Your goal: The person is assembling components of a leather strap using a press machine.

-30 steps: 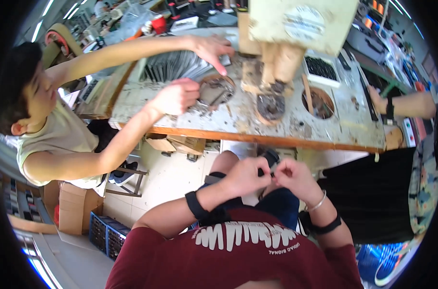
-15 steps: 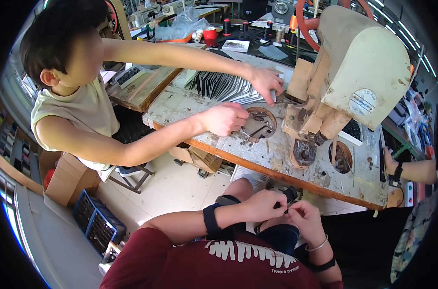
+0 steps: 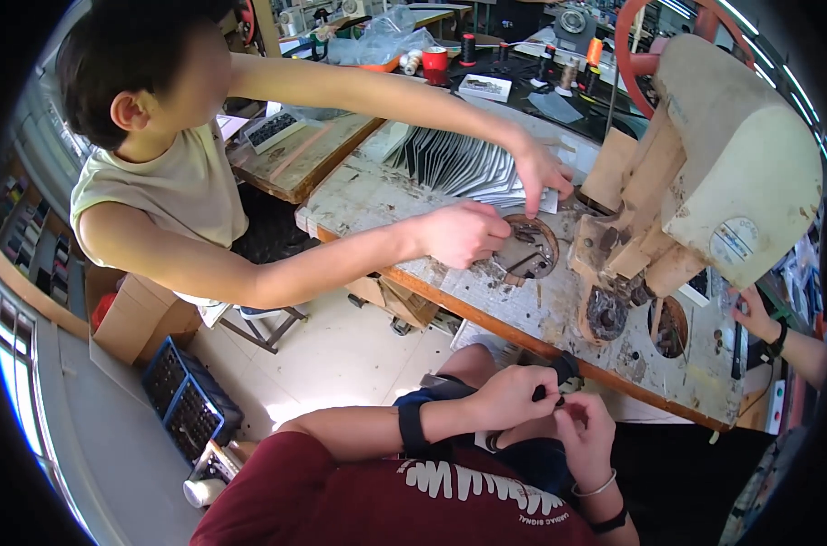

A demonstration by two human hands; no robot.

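Fingers (image 3: pixel 544 377) of your left hand (image 3: pixel 507 400) are curled in a pinch on what looks like a small dark piece (image 3: pixel 539 393), just off the near edge of the workbench (image 3: pixel 523 305); your right hand (image 3: pixel 588 435) sets thumb and fingertip together beside it, though whether these also grip it cannot be told. So small a part presumably suits fingertips rather than palms, and this close-in hold likely steadies both hands. On the workbench, scuffed and wood-edged, thin grey-white sheets (image 3: pixel 486 168) lie fanned, perhaps for easy separating, left of the rounded cream machine (image 3: pixel 750 182).
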